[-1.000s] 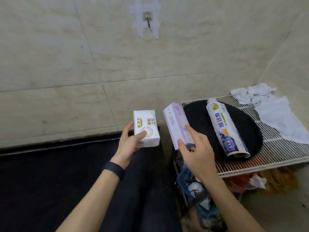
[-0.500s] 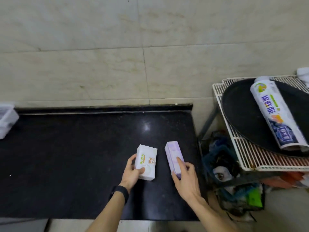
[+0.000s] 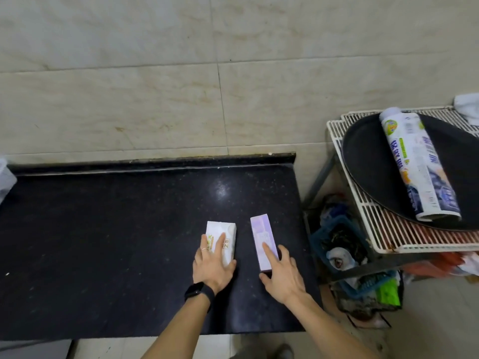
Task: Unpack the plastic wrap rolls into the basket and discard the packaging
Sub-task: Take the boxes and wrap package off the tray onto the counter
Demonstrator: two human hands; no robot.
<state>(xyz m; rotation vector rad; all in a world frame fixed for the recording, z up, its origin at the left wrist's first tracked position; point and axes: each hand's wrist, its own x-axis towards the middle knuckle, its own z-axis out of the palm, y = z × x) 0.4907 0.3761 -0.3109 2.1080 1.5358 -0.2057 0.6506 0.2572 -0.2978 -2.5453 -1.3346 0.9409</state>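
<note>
Two small cartons lie flat on the black countertop [image 3: 116,242]. The white box [image 3: 229,234] is under my left hand [image 3: 212,265], fingers spread over its top and thumb at its near corner. To its right lies the purple box [image 3: 260,230], held at its near end by my right hand [image 3: 282,273], index finger along the top. A printed plastic wrap roll [image 3: 420,167] in its wrapper rests on a black tray [image 3: 363,161] at the right.
The tray sits on a white wire rack [image 3: 388,237] right of the counter. Under the rack stands a blue bin [image 3: 337,244] with rubbish. A white basket [image 3: 5,177] shows at the counter's far left edge. A white cloth [image 3: 466,107] lies on the rack's far corner.
Both hands carried the two boxes from beside the rack over to the counter and lowered them; the boxes now lie flat on the black surface.
</note>
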